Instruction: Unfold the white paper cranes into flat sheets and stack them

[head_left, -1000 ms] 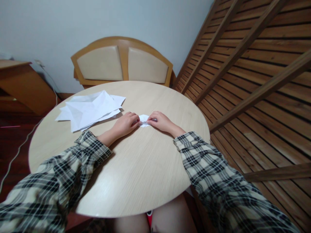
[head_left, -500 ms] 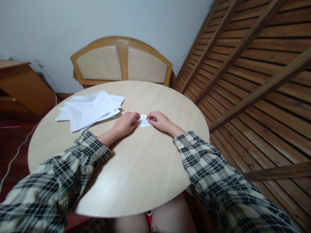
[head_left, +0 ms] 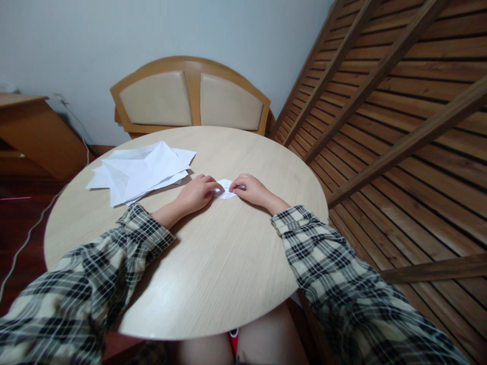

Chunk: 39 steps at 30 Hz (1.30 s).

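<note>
A small piece of folded white paper [head_left: 225, 194] lies on the table between my two hands. My left hand [head_left: 197, 193] is closed at its left end, with the index fingertip pressed on its surface and the thumb hidden or low beside it. At the right end, my right hand [head_left: 251, 190] pinches the paper with thumb and curled fingers. Creases show across the middle of the paper, though their detail is too small to make out.
A loose pile of creased white paper sheets [head_left: 142, 170] rests left of my left hand on the round wooden table [head_left: 220, 268]. A padded headboard [head_left: 196, 96] stands behind the table. Wooden slats [head_left: 403, 116] rise at the right, and a cable [head_left: 32, 228] trails at the left.
My left index finger has stretched out and moved slightly right onto the paper. The paper has shifted a little; my right hand stays nearly in place.
</note>
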Motion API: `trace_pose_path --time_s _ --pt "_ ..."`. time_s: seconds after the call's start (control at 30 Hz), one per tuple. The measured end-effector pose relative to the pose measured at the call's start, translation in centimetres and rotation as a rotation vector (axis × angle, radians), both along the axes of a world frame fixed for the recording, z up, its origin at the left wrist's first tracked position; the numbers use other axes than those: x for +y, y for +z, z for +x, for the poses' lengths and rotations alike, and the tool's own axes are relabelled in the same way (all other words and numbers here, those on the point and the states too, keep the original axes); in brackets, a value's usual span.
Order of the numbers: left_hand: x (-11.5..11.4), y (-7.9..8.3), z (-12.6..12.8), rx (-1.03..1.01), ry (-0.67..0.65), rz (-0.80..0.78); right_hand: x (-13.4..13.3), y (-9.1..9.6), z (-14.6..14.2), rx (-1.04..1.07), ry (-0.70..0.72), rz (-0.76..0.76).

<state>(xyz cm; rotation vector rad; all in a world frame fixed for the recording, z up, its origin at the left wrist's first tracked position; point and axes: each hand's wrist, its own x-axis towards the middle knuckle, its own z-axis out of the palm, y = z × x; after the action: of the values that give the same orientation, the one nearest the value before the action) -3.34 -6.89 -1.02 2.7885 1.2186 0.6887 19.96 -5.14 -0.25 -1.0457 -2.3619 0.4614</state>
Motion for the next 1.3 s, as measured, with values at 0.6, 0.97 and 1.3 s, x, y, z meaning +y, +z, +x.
trace_pose_path --time_s 0.6,0.97,1.3 --pt "0.2 -0.1 -0.1 -0.010 -0.001 -0.010 -0.1 0.4 -0.1 -0.047 0.011 0.005" --pt "-0.1 0.0 0.0 0.028 -0.071 0.091 0.0 0.0 0.0 0.013 -0.036 0.035" --pt "-0.4 0.4 0.1 0.070 -0.130 0.076 0.2 -0.6 0.3 -0.122 -0.076 0.098"
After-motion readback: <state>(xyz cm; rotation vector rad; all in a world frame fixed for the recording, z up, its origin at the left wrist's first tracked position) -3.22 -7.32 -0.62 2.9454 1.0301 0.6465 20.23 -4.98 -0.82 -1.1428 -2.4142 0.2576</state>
